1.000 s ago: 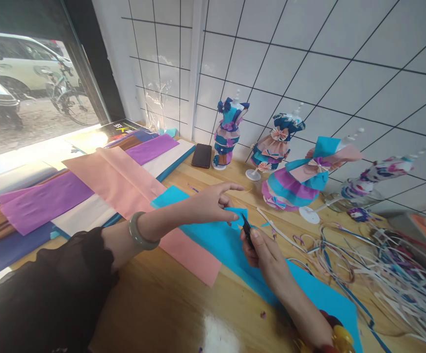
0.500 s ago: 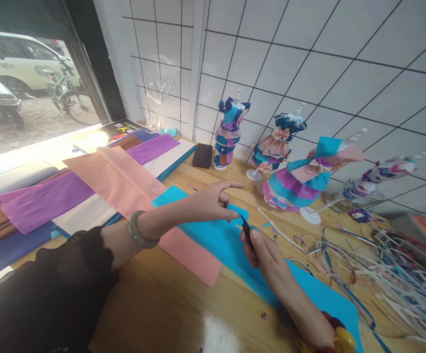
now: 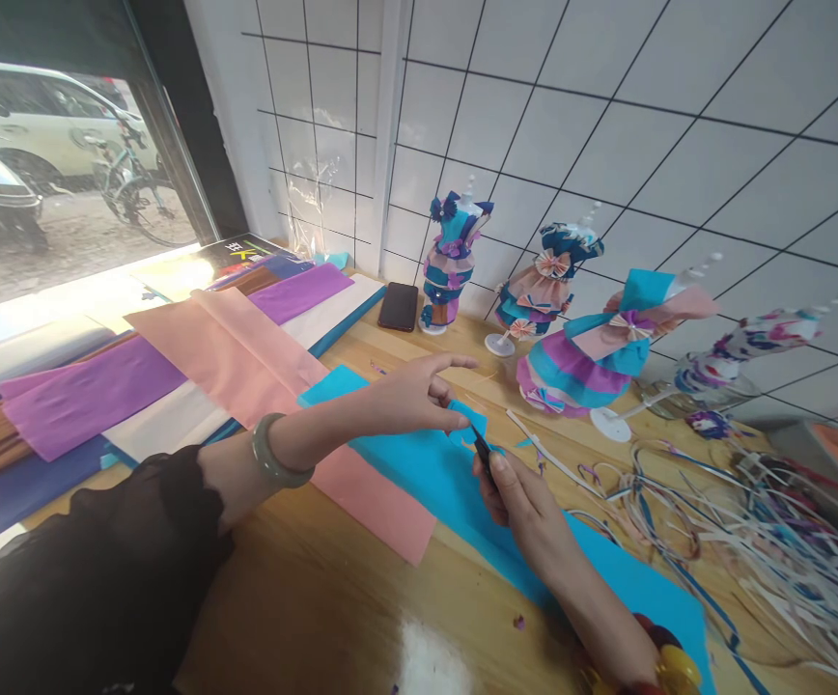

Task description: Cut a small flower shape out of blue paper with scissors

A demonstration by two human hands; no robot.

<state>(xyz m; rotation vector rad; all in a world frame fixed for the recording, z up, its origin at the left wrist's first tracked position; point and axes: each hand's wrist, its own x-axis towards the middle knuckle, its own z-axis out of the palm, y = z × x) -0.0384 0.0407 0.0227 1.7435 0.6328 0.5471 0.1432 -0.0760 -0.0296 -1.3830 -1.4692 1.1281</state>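
Observation:
My left hand (image 3: pixel 415 394) pinches a small piece of bright blue crepe paper (image 3: pixel 475 422), its index finger stretched out above. My right hand (image 3: pixel 518 490) grips small black scissors (image 3: pixel 484 456), the handles mostly hidden by the fingers. Their blades meet the lower edge of the blue piece. Under both hands lies a long folded strip of blue crepe paper (image 3: pixel 419 471), running toward the right front of the table. A pink crepe paper strip (image 3: pixel 382 507) crosses beneath its left end.
Dress forms in ruffled paper (image 3: pixel 450 261) stand along the tiled wall, one leaning at right. A phone (image 3: pixel 398 306) lies near the wall. Purple, brown, white and navy paper (image 3: pixel 93 391) is layered at left. Tangled ribbon strips (image 3: pixel 767 541) heap up at right, beside a box.
The scissors' blades have shifted slightly at the blue piece, whose lower edge looks more curled. Both hands stay almost in place.

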